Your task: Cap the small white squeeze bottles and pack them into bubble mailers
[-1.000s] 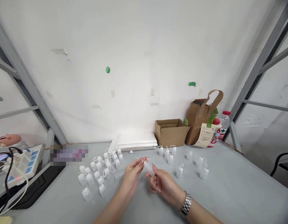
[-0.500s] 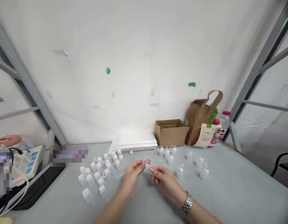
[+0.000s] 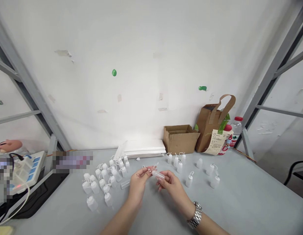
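A small clear plastic bottle [image 3: 158,175] is held between my two hands in front of me, lying nearly level. My left hand [image 3: 139,182] pinches it at its neck end, where a thin white cap strap sticks up. My right hand [image 3: 173,187] has its fingers closed round the other end of the body. Beside my left hand lies a clear tube [image 3: 125,184] on the grey table. Several small white squeeze bottles [image 3: 102,184] with strapped caps stand to the left. More such bottles [image 3: 189,180] stand to the right of my right hand.
A stack of white flat packs [image 3: 143,148] lies against the wall, with an open cardboard box [image 3: 179,143] beside it. A brown paper bag [image 3: 204,130] and a red-capped bottle [image 3: 236,129] stand at the back right. A power strip [image 3: 33,169] lies at the left.
My right hand has shifted its hold, so more of the clear bottle's body shows between my hands. The bottles on the table stay where they were.
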`<state>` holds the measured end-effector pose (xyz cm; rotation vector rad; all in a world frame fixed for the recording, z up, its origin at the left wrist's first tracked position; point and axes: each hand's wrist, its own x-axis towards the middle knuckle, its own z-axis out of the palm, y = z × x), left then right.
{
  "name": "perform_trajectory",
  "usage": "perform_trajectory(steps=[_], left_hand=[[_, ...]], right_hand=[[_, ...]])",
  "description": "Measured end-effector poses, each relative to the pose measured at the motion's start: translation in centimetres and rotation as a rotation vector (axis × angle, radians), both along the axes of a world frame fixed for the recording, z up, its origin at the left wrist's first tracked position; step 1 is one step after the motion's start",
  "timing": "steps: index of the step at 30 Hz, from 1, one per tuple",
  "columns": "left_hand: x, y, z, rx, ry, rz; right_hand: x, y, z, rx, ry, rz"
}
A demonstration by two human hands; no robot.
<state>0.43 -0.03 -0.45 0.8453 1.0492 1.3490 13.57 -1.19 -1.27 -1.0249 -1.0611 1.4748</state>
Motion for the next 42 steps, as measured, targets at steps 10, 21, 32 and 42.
perform_trajectory(steps=[10,21,32,42], left_hand=[[-0.6,0.2,0.7,0.053,0.074,-0.151],[-0.9,0.7,0.1,0.064,0.007,-0.076],[-0.1,-0.3,1.4,0.03,0.03,-0.093],[0.2,-0.8,0.9,-0.048,0.008,-0.152]], right_hand=[[0.6,-0.2,-0.1,-0.252,0.272,0.283],[-0.1,0.0,0.3,0.003,-0.055,0.031],[0.2,-1.2,-0.2,0.417,-0.733,-0.16],[0.5,-0.9,0.0,0.543,-1.014,-0.189]])
